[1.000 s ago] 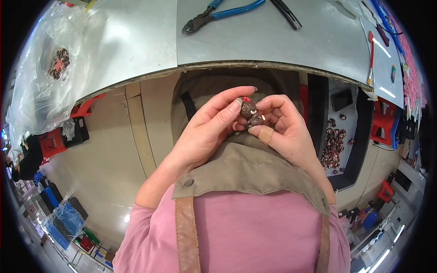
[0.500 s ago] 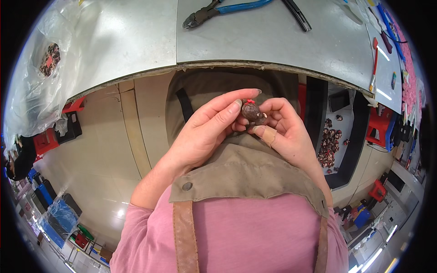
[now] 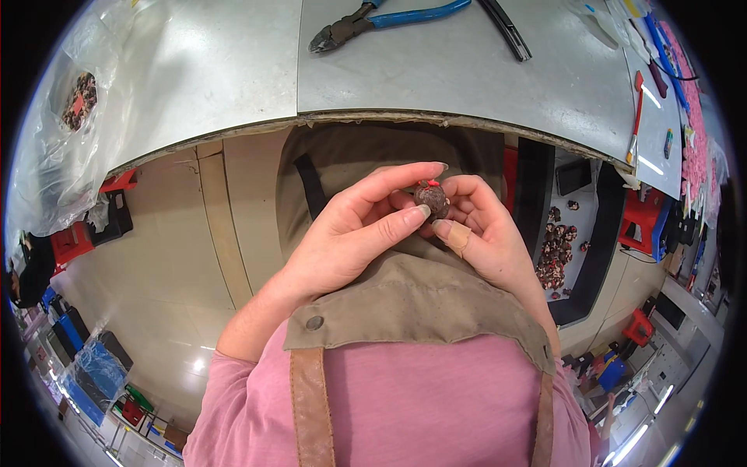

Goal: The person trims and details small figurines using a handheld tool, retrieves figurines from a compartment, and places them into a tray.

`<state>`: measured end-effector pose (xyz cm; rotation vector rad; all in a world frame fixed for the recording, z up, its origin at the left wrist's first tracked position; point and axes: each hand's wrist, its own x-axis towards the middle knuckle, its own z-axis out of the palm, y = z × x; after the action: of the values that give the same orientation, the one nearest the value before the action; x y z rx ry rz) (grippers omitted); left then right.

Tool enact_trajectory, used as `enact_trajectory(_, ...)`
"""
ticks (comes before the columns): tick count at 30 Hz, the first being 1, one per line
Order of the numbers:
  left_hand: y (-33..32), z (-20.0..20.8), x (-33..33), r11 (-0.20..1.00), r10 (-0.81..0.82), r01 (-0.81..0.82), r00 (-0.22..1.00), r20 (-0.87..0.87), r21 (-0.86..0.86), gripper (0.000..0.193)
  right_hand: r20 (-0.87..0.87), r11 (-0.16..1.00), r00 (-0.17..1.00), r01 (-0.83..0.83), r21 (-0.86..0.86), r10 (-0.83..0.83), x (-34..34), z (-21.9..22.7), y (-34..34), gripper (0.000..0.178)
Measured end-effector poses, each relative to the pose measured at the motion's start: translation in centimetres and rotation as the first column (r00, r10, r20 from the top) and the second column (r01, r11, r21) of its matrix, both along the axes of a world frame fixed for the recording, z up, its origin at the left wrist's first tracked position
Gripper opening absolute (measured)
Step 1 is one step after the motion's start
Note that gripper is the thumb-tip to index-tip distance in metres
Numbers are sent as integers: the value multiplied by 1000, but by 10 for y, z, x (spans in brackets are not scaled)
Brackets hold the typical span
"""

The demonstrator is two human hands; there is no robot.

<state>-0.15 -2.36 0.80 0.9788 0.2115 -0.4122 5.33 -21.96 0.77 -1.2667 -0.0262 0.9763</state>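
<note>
A small dark-brown rounded figurine [image 3: 430, 201] with a red bow-like bit on top is held above my lap, in front of the olive apron [image 3: 412, 280]. My left hand [image 3: 362, 226] closes on it from the left, thumb across its lower front and index finger arched over the top. From the other side, the curled fingers and thumb of my right hand [image 3: 486, 229] grip its lower right, with a tan bandage [image 3: 459, 237] round the thumb. Fingers hide the figurine's underside.
Blue-handled pliers [image 3: 334, 35] and a black tool [image 3: 506, 29] lie on the grey worktable [image 3: 210, 78]. A plastic bag [image 3: 47, 171] of small pieces sits left. At right, a dark-rimmed tray [image 3: 595, 265] holds similar brown pieces [image 3: 555, 253] and a black phone-like slab [image 3: 574, 177]. A red-handled brush [image 3: 638, 101] lies farther right.
The figurine has turned in my fingers, so its lower part is now mostly covered. My left thumb has shifted down and right across its front, and the right fingers sit closer around it.
</note>
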Motion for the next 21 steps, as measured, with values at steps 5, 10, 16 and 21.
enact_trajectory(5,-3,0,-1,998,25,-27,999,26,55,43,-8,1000,1000,15,14,-15,-2,-1,1,36)
enact_trajectory(10,-2,-4,-2,998,20,-24,998,61,60,44,18,1000,1000,-2,-8,2,-1,1,2,35)
enact_trajectory(16,-1,-1,-1,999,25,-25,1000,-5,32,45,105,999,994,9,-47,-4,-2,2,2,35)
enact_trajectory(21,-2,-4,-4,997,52,-54,998,38,54,43,355,994,932,95,-57,-68,-8,-4,6,35)
